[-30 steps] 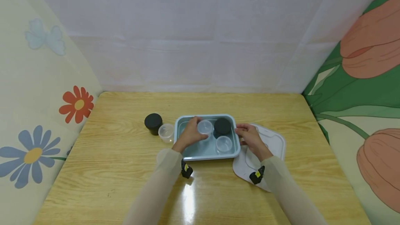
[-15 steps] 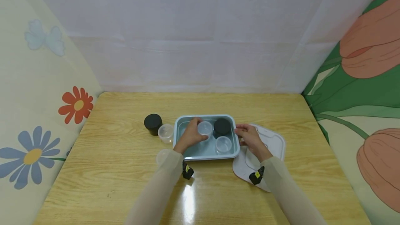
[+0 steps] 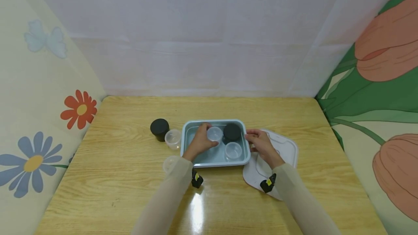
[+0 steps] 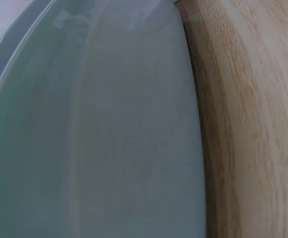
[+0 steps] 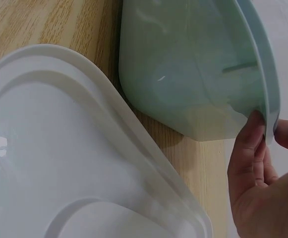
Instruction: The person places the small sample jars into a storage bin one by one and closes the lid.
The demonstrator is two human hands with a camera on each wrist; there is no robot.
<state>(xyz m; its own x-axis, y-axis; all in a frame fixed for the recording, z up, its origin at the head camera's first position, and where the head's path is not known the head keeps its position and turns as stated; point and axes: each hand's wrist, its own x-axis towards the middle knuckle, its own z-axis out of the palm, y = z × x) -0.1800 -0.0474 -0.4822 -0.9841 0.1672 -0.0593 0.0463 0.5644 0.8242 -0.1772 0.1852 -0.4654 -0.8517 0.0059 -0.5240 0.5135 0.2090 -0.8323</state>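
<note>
A pale blue-green plastic bin [image 3: 202,164] stands on the wooden table. My left hand [image 3: 200,143] reaches into it and grips a small clear plastic cup [image 3: 214,133] between thumb and fingers. To the right of that cup sit a black-lidded jar [image 3: 232,132] and a second clear cup [image 3: 233,151], both inside the bin. My right hand [image 5: 267,188] pinches the bin's right rim, thumb on one side and fingers on the other. The left wrist view shows only the bin's side wall [image 4: 139,119] and table; the left hand is out of that view.
Left of the bin stand another black-lidded jar [image 3: 160,129] and a clear cup [image 3: 173,139]. A further clear round piece [image 3: 169,163] is partly covered by the left sleeve. The white lid [image 3: 287,144] lies flat under the right forearm, beside the bin.
Almost nothing differs. The left forearm and wrist have shifted slightly to the right, while both hands keep their holds on the cup and the rim.
</note>
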